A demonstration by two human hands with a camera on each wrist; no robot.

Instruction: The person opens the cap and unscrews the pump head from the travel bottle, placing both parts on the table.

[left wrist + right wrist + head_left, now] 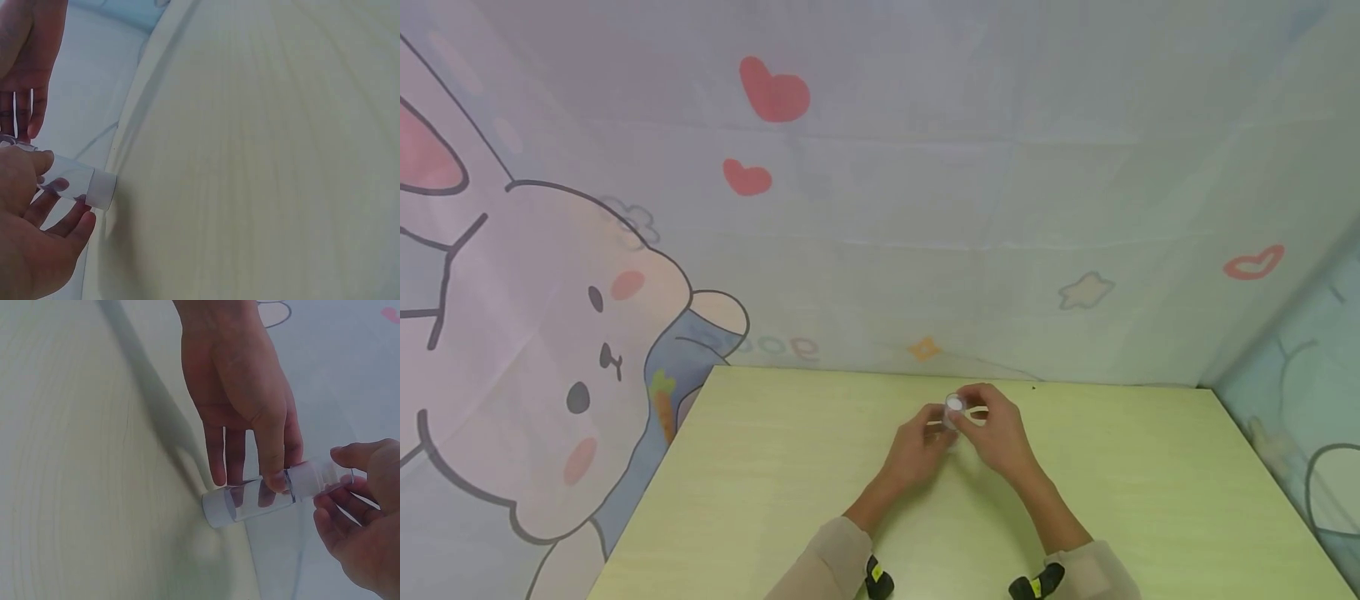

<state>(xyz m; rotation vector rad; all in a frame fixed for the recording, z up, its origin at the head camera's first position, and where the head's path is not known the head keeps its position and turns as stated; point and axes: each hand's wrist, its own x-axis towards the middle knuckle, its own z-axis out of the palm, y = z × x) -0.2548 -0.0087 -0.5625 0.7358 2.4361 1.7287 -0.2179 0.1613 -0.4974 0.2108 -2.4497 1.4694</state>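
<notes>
Above the far part of the table, both hands hold a small clear cylindrical bottle (954, 405). In the right wrist view its see-through body (250, 506) tilts, with a white base (219, 508) at the lower end and a white collar (306, 479) under a clear cap (346, 477). My left hand (913, 454) grips the body between thumb and fingers. My right hand (1002, 429) has its thumb and fingers round the clear cap at the top. In the left wrist view the cap end is mostly hidden behind the left thumb.
The pale wooden table (760, 467) ends at a back edge just beyond the hands. Behind it hangs a printed cloth (925, 208) with hearts and a large rabbit. Another cloth (1315, 400) hangs at the right side.
</notes>
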